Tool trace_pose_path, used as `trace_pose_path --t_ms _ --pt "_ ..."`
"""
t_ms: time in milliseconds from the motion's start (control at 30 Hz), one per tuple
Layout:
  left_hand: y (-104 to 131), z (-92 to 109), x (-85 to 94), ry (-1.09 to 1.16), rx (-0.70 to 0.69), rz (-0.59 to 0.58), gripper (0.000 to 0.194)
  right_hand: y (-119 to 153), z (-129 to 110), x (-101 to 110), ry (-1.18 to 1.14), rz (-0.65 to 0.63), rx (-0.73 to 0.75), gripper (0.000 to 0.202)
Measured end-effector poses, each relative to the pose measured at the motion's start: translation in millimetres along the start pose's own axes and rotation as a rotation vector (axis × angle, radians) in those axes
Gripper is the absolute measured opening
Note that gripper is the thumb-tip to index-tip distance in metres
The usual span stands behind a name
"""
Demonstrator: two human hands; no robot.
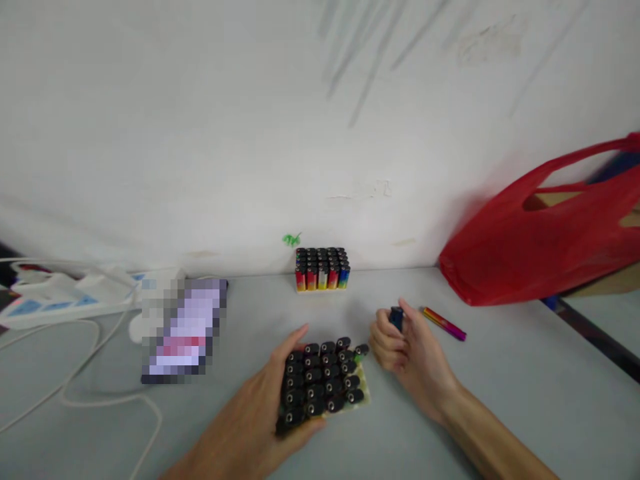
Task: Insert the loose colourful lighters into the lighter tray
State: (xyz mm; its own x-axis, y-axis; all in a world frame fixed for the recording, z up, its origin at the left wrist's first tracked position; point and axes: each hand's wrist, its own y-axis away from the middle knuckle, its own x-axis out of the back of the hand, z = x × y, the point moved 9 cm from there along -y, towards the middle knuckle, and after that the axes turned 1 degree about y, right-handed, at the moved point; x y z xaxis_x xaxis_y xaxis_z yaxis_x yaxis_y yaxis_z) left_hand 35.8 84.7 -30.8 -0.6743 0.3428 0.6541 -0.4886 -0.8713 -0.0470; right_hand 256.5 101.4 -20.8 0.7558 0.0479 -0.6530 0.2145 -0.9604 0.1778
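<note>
My left hand (260, 400) is closed round the left side of a pale tray of lighters (323, 380), whose black tops stand in rows. One lighter at the tray's far right corner (361, 350) leans outward. Just right of the tray, my right hand (407, 350) is wrapped round a lighter (397, 318); only its dark top shows above the fingers, and its body is hidden. Beyond both hands, a second block of lighters (323, 270) with colourful bodies stands upright against the wall. A slim yellow, red and purple piece (445, 325) lies beside my right hand.
A phone (187, 327) with a blurred screen lies at the left. Behind it are a white power strip (70, 303) and a loose white cable (110, 401). A red bag (545, 227) leans at the right by the wall.
</note>
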Motion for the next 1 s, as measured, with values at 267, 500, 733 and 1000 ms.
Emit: trace_pose_path --t_ms 267,500,733,1000 --pt "1 11 6.4 0.032 0.015 -0.007 0.102 3 -5 2 0.106 0.111 0.084 0.046" --pt "2 10 4.6 0.037 0.018 -0.032 0.105 5 2 -18 0.018 -0.074 -0.014 0.054" --pt "0 6 1.3 0.025 0.03 -0.045 0.106 5 7 -18 -0.048 -0.137 -0.073 0.067" --pt "2 5 1.8 0.004 0.019 -0.033 0.108 2 12 -6 -0.086 -0.127 -0.081 0.063"
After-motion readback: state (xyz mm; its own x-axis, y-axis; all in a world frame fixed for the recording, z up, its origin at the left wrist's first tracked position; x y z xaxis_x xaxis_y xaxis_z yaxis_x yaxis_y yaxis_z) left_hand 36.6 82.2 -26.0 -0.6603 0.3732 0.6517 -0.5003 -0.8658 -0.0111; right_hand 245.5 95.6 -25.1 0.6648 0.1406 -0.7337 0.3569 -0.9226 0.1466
